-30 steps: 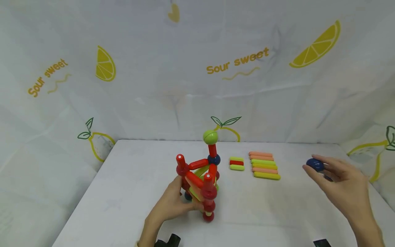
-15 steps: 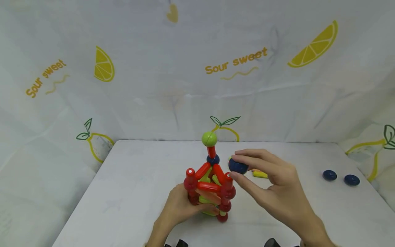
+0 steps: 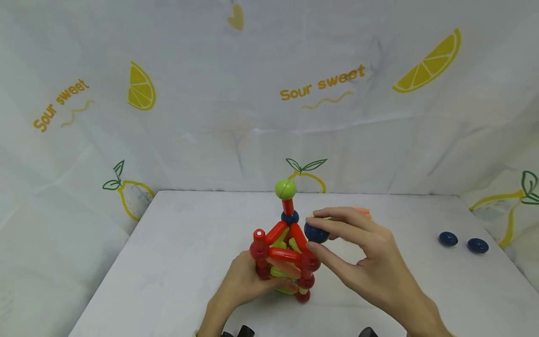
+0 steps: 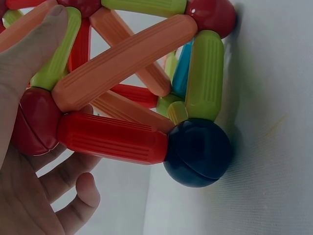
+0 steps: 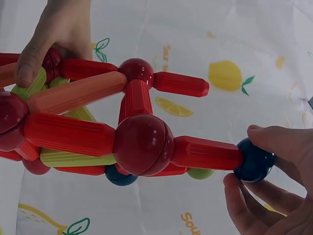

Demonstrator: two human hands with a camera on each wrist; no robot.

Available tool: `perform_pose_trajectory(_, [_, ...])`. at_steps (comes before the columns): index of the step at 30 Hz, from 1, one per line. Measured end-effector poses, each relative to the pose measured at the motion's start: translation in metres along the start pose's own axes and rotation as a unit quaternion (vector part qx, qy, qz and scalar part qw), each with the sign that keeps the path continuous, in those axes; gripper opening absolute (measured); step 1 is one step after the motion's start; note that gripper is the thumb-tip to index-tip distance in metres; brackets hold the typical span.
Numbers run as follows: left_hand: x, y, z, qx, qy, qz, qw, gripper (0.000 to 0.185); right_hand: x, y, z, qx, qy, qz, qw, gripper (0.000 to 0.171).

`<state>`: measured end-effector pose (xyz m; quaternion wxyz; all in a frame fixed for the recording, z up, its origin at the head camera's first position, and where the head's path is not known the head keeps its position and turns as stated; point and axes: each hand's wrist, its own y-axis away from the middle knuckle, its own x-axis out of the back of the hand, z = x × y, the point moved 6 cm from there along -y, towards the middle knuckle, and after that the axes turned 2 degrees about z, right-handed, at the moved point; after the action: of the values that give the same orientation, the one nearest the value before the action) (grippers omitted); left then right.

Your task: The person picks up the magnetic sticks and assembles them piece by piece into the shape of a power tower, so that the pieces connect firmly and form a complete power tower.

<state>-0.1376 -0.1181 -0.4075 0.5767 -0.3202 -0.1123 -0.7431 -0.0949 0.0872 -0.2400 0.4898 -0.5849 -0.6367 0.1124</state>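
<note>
A frame of magnetic rods point(image 3: 284, 255) and balls stands on the table, mostly red with green and orange parts. My left hand point(image 3: 236, 283) grips its lower left side; in the left wrist view the thumb point(image 4: 36, 44) lies across a green rod and an orange one. Between thumb and fingers my right hand point(image 3: 375, 262) pinches a dark blue ball point(image 3: 315, 232). Seen from the right wrist, that ball meets the free end of a red rod point(image 5: 208, 153) rising from a red ball point(image 5: 144, 145). Another upright red rod point(image 3: 259, 236) at the left has a bare tip.
Two blue balls point(image 3: 448, 239) lie on the white table point(image 3: 189, 224) at the right. Behind my right hand, orange rods point(image 3: 362, 211) show partly. A green ball point(image 3: 285, 189) tops the frame's tall back post. A white cloth printed with lemons hangs behind the table.
My right hand has carried the blue ball left from the table's right side to the front right rod. My left hand has turned the frame and shifted it slightly right.
</note>
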Motion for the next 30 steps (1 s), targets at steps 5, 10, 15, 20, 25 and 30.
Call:
perform_pose_trajectory(5, [0.002,0.001,0.000,-0.001,-0.004,0.003,1.0000,0.057,-0.002,0.000,-0.001,0.009,0.005,-0.006,1.000,0.040])
perform_pose_trajectory(10, [0.002,0.001,0.000,-0.003,-0.007,0.003,1.0000,0.059,-0.003,0.000,0.000,0.011,0.008,-0.015,1.000,0.037])
perform_pose_trajectory(15, [0.003,0.001,0.000,-0.010,-0.013,0.009,0.9998,0.059,-0.005,0.000,-0.001,0.019,0.005,-0.024,1.000,0.040])
perform_pose_trajectory(20, [0.003,0.000,-0.001,-0.007,-0.006,0.001,1.0000,0.059,0.007,-0.001,0.006,0.004,0.007,-0.014,1.000,0.051])
perform_pose_trajectory(25, [0.006,-0.001,-0.002,0.002,0.031,-0.025,0.9992,0.059,0.050,0.003,0.065,-0.077,0.046,0.087,0.992,0.042])
perform_pose_trajectory(30, [0.026,0.002,0.001,-0.034,0.028,-0.006,0.9990,0.061,0.095,0.037,0.181,-0.230,0.190,0.124,0.946,0.031])
